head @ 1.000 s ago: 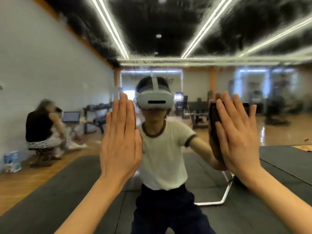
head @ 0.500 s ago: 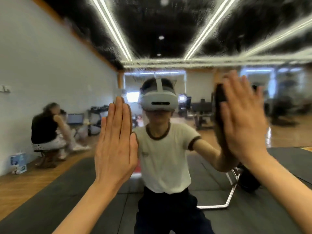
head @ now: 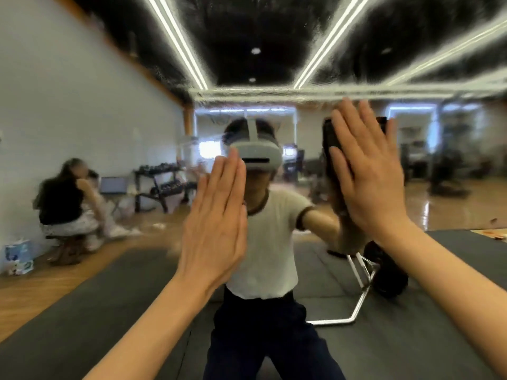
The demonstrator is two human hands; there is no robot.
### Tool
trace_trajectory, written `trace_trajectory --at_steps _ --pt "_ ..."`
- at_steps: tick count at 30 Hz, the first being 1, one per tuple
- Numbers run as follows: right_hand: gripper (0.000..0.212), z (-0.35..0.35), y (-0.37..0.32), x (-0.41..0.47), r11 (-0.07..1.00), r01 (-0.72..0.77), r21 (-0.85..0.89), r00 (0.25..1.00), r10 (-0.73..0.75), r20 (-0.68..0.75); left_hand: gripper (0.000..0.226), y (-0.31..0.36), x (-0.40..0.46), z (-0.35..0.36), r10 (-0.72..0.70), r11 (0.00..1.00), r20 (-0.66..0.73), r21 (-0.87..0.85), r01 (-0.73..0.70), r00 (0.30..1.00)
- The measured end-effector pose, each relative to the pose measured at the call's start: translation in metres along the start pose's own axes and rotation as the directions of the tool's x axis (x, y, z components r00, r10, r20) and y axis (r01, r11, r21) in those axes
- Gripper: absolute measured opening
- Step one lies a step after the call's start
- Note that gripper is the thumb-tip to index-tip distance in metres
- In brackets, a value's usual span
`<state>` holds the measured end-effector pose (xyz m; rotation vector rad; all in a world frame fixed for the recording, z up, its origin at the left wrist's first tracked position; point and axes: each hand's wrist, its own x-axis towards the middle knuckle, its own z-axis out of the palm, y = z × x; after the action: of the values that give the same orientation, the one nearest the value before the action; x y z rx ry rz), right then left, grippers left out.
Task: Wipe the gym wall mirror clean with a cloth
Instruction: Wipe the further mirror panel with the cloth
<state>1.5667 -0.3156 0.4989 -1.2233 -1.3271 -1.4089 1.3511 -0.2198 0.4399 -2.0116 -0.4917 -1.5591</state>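
Observation:
The wall mirror (head: 82, 105) fills the whole view, and its upper part (head: 260, 37) looks streaked and smeared. My right hand (head: 370, 182) lies flat against the glass at upper right and presses a dark cloth (head: 330, 149) onto it. The cloth shows along the left edge of the hand and behind the fingertips. My left hand (head: 216, 223) rests flat on the glass at centre, fingers together, with nothing under it. My own reflection in a white shirt and headset stands between the two hands.
The reflection shows a seated person (head: 63, 204) at the left wall, a dumbbell rack (head: 162, 185), dark floor mats (head: 82, 311), a metal-framed bench (head: 362, 283) at right and gym machines (head: 444, 171) far right.
My right hand has slid the cloth upward on the glass and a little to the left. My left hand has shifted slightly to the right, still flat on the mirror.

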Motion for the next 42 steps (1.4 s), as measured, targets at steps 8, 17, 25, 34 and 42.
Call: trace_trajectory --at_steps 8,17,25,34,42 --pt "0.044 0.018 -0.036 -0.076 0.996 0.079 0.028 0.997 -0.079 -0.001 0.061 0.022 0.007 0.024 -0.012 1.000 -0.064 0.021 0.013 0.998" --pt "0.040 0.013 -0.014 -0.012 0.991 0.005 0.130 0.998 0.004 -0.065 0.062 0.023 0.006 0.021 -0.029 0.998 -0.024 0.049 0.030 0.999" --pt "0.034 0.000 -0.022 -0.128 0.968 0.235 0.093 0.967 -0.242 0.077 0.061 0.022 0.005 0.024 -0.010 0.998 -0.044 0.066 0.013 0.999" --pt "0.040 0.018 -0.039 -0.062 0.995 0.056 0.086 0.998 -0.054 -0.026 0.061 0.024 0.006 0.019 -0.020 0.998 -0.033 0.058 0.022 0.999" --pt "0.036 0.000 -0.005 -0.058 0.992 0.088 0.085 0.996 -0.087 -0.007 0.062 0.057 0.014 0.032 0.014 1.000 -0.050 -0.007 -0.014 0.999"
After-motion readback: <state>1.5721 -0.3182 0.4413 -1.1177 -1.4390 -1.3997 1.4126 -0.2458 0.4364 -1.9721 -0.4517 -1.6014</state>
